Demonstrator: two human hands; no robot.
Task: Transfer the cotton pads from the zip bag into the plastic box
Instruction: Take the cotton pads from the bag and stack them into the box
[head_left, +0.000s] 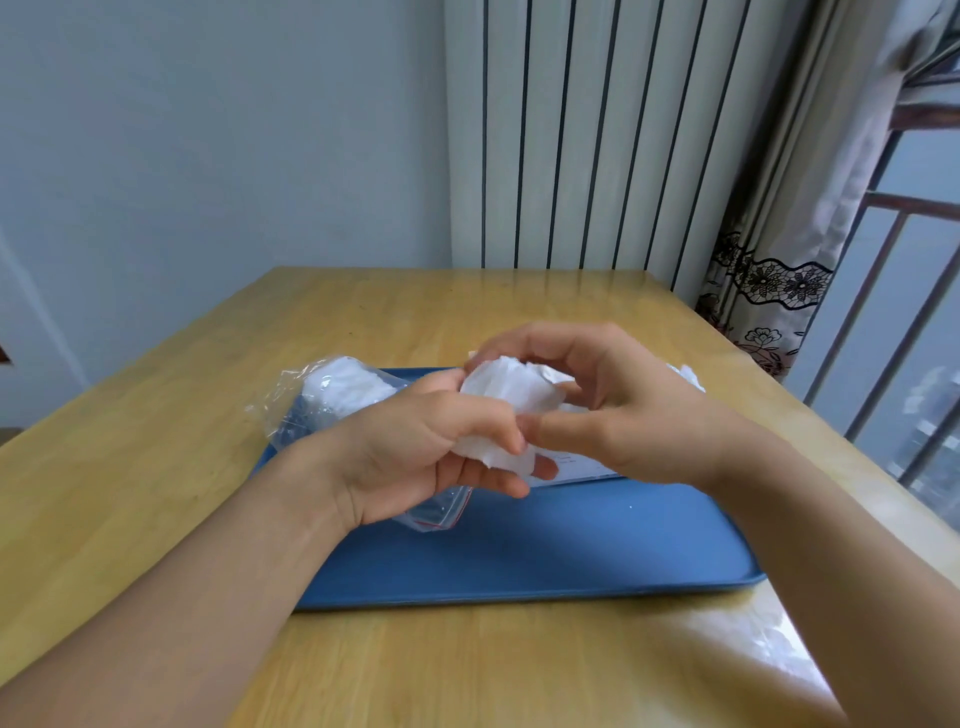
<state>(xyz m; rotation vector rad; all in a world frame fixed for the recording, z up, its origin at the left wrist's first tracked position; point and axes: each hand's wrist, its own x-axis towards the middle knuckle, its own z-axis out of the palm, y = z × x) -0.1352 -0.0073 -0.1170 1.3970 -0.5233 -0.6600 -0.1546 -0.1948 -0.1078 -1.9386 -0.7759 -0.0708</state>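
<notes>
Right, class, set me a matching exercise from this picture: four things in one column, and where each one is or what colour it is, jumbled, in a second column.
Things
1. cotton pads
2. zip bag
3. tray
4. curtain

Places or colours
A. blue, lying on the wooden table
B. hanging at the right, by the window
C. held up between the left hand and the right hand
D. clear plastic, on the left part of the tray, with white pads inside

Pairs: 1-C, 2-D, 3-A, 4-B
</notes>
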